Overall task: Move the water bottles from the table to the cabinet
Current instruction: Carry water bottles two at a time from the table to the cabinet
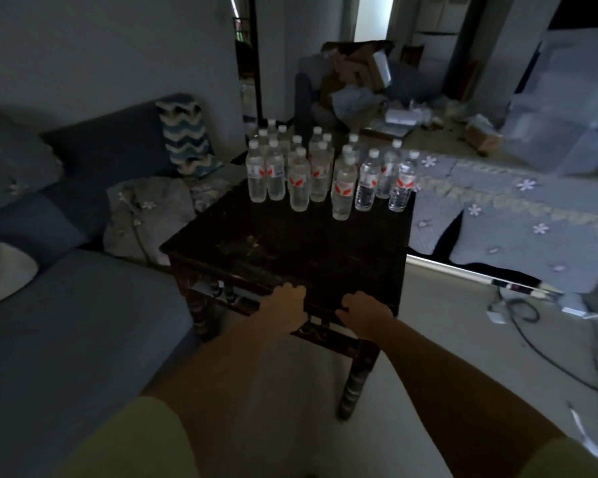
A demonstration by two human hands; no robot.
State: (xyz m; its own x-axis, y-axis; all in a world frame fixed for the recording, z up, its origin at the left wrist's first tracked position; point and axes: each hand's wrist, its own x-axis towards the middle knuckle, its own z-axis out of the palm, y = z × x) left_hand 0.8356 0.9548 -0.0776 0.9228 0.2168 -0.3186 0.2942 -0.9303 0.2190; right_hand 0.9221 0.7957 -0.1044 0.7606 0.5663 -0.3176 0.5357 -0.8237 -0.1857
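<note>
Dim room, head view. Both hands at the near edge of the table (290, 250), side by side, a small gap between them.

Left hand (285, 310): fingers curled over the table's near edge, gripping it. Right hand (365, 313): same posture, fingers bent over the edge just right of the left hand, gripping the table. Neither hand touches a bottle.

Bottles (328, 170): a cluster of clear water bottles with white caps and red-marked labels, all upright, standing on the far half of the table, well beyond both hands. Rows are loose; the nearest bottle (343, 188) stands straight ahead of the right hand, still well apart from it. Exact count uncertain, rear ones overlap.

Bare tabletop between hands and bottles, dark and scuffed.

Left of the left hand: sofa (83, 322) against the table's side, with a zigzag cushion (187, 136) at its far end. Right of the right hand: a flowered quilt (518, 215) and cables (546, 350) on the floor. Cabinet not identifiable in this view.
</note>
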